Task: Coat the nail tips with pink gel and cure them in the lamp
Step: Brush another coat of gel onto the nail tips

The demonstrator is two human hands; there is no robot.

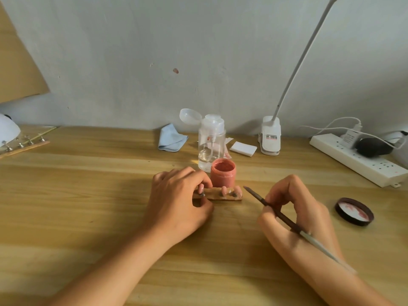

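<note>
A small wooden strip (pixel 215 193) with pink-coated nail tips (pixel 224 191) on metal stands lies at the table's middle. My left hand (pixel 178 199) grips its left end, fingers curled over it and thumb in front. My right hand (pixel 293 208) holds a dark-handled brush (pixel 271 208); its bristle tip points up-left, just right of the strip and clear of the tips. The open jar of pink gel (pixel 223 172) stands right behind the strip. The white curing lamp (pixel 7 130) is partly visible at the far left edge.
A clear pump bottle (pixel 211 143) stands behind the jar. The jar's lid (pixel 354 211) lies upturned at the right. A second strip with stands (pixel 24 145) sits at the left. A blue cloth (pixel 171 138), white pads (pixel 242 148), clip lamp (pixel 270 135) and power strip (pixel 355 159) line the back.
</note>
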